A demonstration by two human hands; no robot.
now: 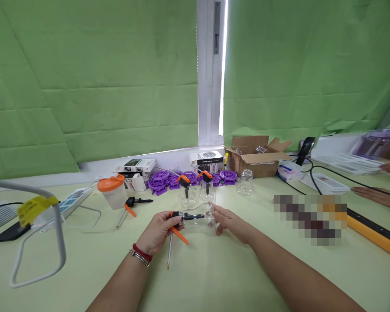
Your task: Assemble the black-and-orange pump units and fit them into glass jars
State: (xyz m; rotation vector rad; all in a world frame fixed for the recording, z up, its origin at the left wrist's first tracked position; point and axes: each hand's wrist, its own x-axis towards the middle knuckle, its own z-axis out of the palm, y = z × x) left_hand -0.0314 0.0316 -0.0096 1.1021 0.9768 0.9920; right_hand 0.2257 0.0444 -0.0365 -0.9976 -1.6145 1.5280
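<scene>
My left hand (pixel 160 230) is closed around a black spray head (pixel 176 219) with an orange trigger and a long metal nozzle pointing down. Its black tube reaches into a clear bottle (pixel 198 218) lying on its side. My right hand (pixel 230 223) grips that bottle at its wide base. Just beyond, two clear bottles stand upright with similar orange-and-black spray heads (pixel 184 180) (pixel 207 177) on them. A loose spray head (pixel 130 203) lies left of my hands. Farther right stands an open clear bottle (pixel 245 184).
Purple plastic discs (pixel 160 177) lie along the back near small printed boxes (pixel 206 157). An orange-lidded cup (pixel 112 190) and a power strip (pixel 74 201) are on the left. An open carton (pixel 258 162) stands at right, and another person's hand (pixel 377 197) rests beyond it.
</scene>
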